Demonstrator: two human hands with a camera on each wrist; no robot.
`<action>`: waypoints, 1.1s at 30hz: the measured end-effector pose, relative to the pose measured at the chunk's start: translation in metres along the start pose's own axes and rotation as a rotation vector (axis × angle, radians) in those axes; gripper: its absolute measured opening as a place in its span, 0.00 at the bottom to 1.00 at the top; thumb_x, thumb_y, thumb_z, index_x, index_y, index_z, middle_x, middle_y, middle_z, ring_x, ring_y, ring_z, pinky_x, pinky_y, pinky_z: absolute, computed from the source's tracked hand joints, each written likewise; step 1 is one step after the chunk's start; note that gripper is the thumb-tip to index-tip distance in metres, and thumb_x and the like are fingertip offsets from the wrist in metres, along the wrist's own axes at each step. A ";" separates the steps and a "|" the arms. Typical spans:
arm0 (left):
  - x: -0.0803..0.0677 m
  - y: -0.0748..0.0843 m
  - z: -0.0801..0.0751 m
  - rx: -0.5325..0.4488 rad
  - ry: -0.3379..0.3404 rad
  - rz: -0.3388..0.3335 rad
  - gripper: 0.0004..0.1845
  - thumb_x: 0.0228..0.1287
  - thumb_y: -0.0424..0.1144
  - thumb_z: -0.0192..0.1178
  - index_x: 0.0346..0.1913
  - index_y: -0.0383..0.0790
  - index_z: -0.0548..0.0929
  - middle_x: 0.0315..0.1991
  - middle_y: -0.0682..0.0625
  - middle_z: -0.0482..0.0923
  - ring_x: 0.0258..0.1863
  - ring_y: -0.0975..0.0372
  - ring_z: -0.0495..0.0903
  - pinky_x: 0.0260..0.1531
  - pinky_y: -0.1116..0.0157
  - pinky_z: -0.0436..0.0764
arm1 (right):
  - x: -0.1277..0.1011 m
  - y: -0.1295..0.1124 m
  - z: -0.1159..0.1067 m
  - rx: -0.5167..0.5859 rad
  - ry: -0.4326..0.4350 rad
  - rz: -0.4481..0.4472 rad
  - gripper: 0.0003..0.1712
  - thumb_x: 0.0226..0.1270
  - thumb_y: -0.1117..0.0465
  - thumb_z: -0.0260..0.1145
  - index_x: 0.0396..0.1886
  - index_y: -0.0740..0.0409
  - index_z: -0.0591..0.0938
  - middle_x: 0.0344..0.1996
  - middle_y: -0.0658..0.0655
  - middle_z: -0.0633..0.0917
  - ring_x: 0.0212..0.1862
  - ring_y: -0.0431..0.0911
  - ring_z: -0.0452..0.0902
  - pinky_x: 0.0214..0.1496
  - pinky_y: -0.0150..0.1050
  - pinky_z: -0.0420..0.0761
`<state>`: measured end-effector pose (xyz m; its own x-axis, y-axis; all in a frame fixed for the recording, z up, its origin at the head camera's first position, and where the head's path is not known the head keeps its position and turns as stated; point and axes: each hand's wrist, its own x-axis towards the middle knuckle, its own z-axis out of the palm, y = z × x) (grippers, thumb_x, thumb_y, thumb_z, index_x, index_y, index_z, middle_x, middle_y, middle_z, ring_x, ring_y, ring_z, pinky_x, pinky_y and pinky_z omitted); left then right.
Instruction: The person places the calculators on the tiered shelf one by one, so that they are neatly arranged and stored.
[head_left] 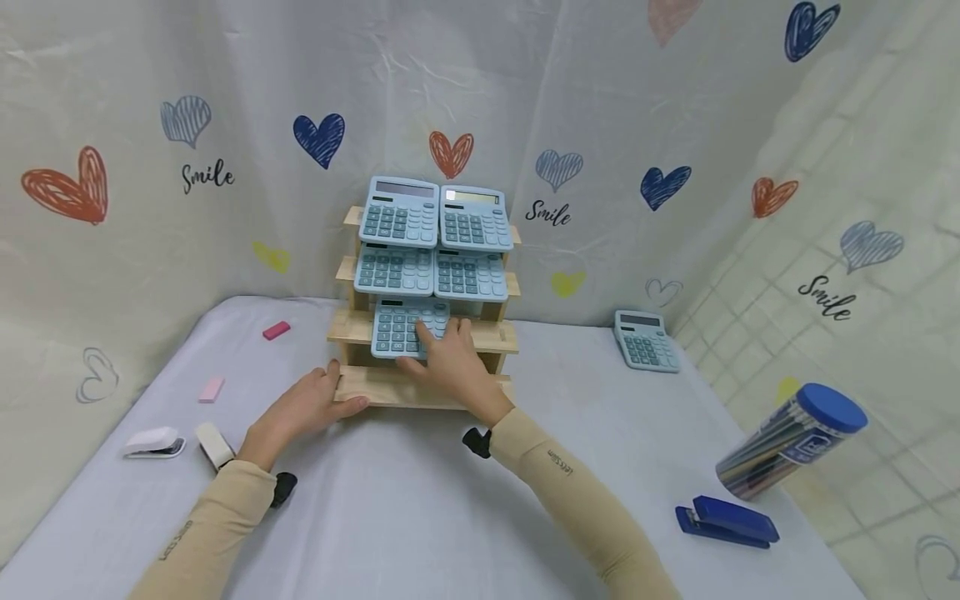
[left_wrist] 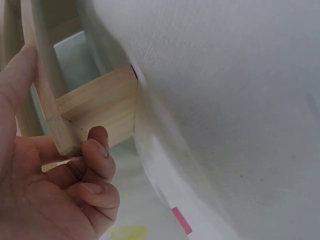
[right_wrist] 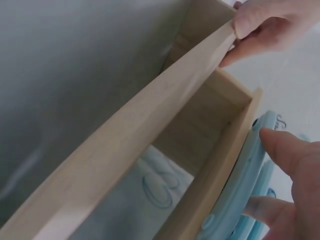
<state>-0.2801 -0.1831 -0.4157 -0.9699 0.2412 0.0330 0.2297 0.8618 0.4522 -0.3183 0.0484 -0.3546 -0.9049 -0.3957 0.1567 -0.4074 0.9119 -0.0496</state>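
1. Near the table's [head_left: 390, 500] left edge lay a white stapler [head_left: 153, 442], a second white item [head_left: 214, 444] beside it, and two erasers, pale pink [head_left: 212, 389] and deeper pink [head_left: 276, 330], further back.
2. The left hand [head_left: 300, 408] gripped the front left corner of the wooden rack's [head_left: 420, 387] bottom shelf, thumb on top and fingers [left_wrist: 97, 150] curled under the edge, probably to steady the rack.
3. The rack stood at the middle of the table's back edge, with four blue calculators on its upper tiers (tilted so their keys faced forward).
4. The right hand [head_left: 450, 367] pinched a fifth calculator [head_left: 401, 327], which rested on the left of the third shelf; fingers lay across the keys, though the thumb's exact hold was hard to see.
5. Another calculator [head_left: 645, 339] lay flat toward the back right corner.
6. By the right edge sat a blue-capped tube of pens [head_left: 791, 437] and a blue stapler [head_left: 726, 522].
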 end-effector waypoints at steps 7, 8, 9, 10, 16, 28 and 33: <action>0.002 0.002 0.002 0.010 -0.017 -0.002 0.49 0.69 0.58 0.60 0.69 0.13 0.58 0.56 0.18 0.72 0.55 0.35 0.78 0.57 0.41 0.76 | 0.013 -0.021 0.006 -0.045 0.036 -0.026 0.42 0.72 0.30 0.52 0.76 0.49 0.68 0.64 0.79 0.71 0.67 0.65 0.61 0.68 0.48 0.71; 0.002 0.003 0.002 0.012 -0.018 -0.001 0.50 0.69 0.58 0.60 0.69 0.12 0.58 0.56 0.17 0.72 0.55 0.34 0.78 0.57 0.41 0.76 | 0.014 -0.023 0.007 -0.046 0.040 -0.029 0.42 0.72 0.30 0.52 0.76 0.50 0.68 0.64 0.79 0.71 0.68 0.65 0.61 0.69 0.48 0.70; 0.002 0.004 0.002 0.011 -0.019 -0.005 0.50 0.69 0.58 0.60 0.69 0.13 0.58 0.56 0.17 0.72 0.56 0.34 0.78 0.57 0.41 0.75 | 0.015 -0.025 0.007 -0.045 0.043 -0.032 0.42 0.73 0.30 0.51 0.76 0.50 0.68 0.64 0.79 0.71 0.68 0.66 0.61 0.70 0.48 0.69; 0.002 0.004 0.002 0.012 -0.017 -0.005 0.50 0.69 0.58 0.60 0.69 0.12 0.58 0.56 0.17 0.72 0.56 0.34 0.78 0.58 0.41 0.75 | 0.016 -0.026 0.008 -0.048 0.047 -0.038 0.42 0.73 0.30 0.51 0.75 0.51 0.68 0.64 0.79 0.72 0.68 0.66 0.61 0.71 0.49 0.68; 0.003 0.002 0.001 0.019 -0.005 -0.002 0.49 0.69 0.58 0.60 0.68 0.13 0.59 0.54 0.18 0.74 0.54 0.35 0.79 0.56 0.41 0.76 | 0.012 -0.022 0.006 -0.005 0.054 -0.033 0.43 0.71 0.31 0.55 0.76 0.49 0.65 0.62 0.74 0.74 0.63 0.61 0.63 0.67 0.47 0.70; 0.003 -0.003 0.002 0.016 -0.022 -0.029 0.51 0.68 0.62 0.59 0.69 0.15 0.58 0.55 0.20 0.74 0.55 0.36 0.78 0.57 0.42 0.76 | -0.021 0.039 0.004 0.085 0.050 -0.017 0.33 0.69 0.42 0.66 0.68 0.51 0.72 0.60 0.61 0.74 0.59 0.61 0.62 0.58 0.51 0.70; 0.004 -0.001 0.001 0.015 -0.042 -0.026 0.53 0.68 0.62 0.59 0.70 0.13 0.56 0.58 0.18 0.72 0.57 0.35 0.77 0.59 0.41 0.75 | -0.033 0.081 0.001 0.137 0.023 0.048 0.30 0.72 0.44 0.62 0.69 0.50 0.74 0.70 0.63 0.69 0.65 0.66 0.59 0.63 0.60 0.67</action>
<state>-0.2840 -0.1826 -0.4174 -0.9714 0.2367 -0.0162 0.2058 0.8747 0.4387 -0.3217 0.1354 -0.3648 -0.9213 -0.3479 0.1736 -0.3781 0.9057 -0.1914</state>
